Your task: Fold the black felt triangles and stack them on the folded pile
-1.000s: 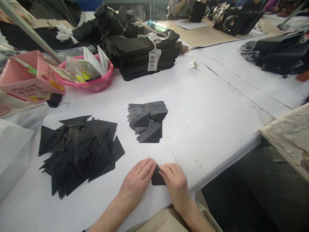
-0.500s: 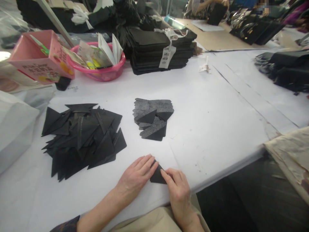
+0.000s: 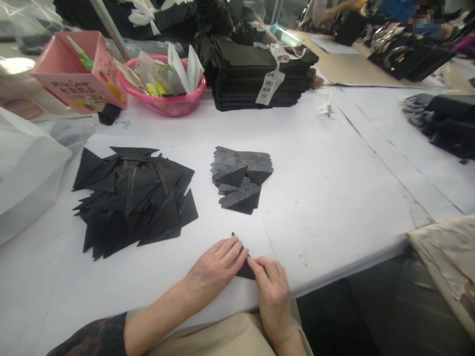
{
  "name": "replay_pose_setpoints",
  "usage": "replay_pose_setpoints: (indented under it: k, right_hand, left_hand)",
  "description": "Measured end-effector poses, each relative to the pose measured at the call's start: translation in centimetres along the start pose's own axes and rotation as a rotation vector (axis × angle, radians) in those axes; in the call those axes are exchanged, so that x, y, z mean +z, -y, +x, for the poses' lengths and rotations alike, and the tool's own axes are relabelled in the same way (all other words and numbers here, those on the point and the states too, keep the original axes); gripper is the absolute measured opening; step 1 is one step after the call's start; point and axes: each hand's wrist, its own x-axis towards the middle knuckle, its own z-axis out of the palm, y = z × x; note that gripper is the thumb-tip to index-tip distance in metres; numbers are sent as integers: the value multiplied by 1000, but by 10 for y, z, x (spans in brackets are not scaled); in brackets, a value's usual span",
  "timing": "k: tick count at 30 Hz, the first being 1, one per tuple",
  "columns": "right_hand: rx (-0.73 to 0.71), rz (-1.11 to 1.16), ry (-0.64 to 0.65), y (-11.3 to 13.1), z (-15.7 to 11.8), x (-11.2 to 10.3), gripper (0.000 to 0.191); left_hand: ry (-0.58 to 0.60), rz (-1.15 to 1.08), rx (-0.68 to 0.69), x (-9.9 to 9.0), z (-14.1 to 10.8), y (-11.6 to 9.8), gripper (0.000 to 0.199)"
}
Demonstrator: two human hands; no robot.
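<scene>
A small black piece lies on the white table near its front edge, under both hands. My left hand presses on it with fingers close together, and a dark tip shows beyond them. The thumb and bent fingers of my right hand pinch its right side. Beyond the hands is a small stack of grey and black pieces. To the left spreads a large pile of black triangular pieces.
A pink box and a pink basin stand at the back left. Tied black stacks are behind the middle. White plastic lies left, dark bundles right. Another person's arm shows at the back.
The camera view has shifted, so the tabletop items appear further right. My left hand has slid along the black piece toward my right hand, and a dark tip now shows past its fingers.
</scene>
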Motion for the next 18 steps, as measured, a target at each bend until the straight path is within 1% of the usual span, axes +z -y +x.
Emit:
replay_pose_setpoints:
  k: [4,7,13,18]
  right_hand:
    - [31,97,-66,-6,-3,-3,25]
    - [36,107,-44,-8,-5,-6,22]
    - [-40,13,-17,-5,-7,-11,28]
    - [-34,-66,-30,-4,-14,-6,32]
  left_hand:
    - [-11,7,-15,0,-1,-4,31]
    - [3,12,-27,0,-2,-5,31]
    - [0,29,-26,1,-3,-6,29]
    - [0,43,-39,2,-2,-10,28]
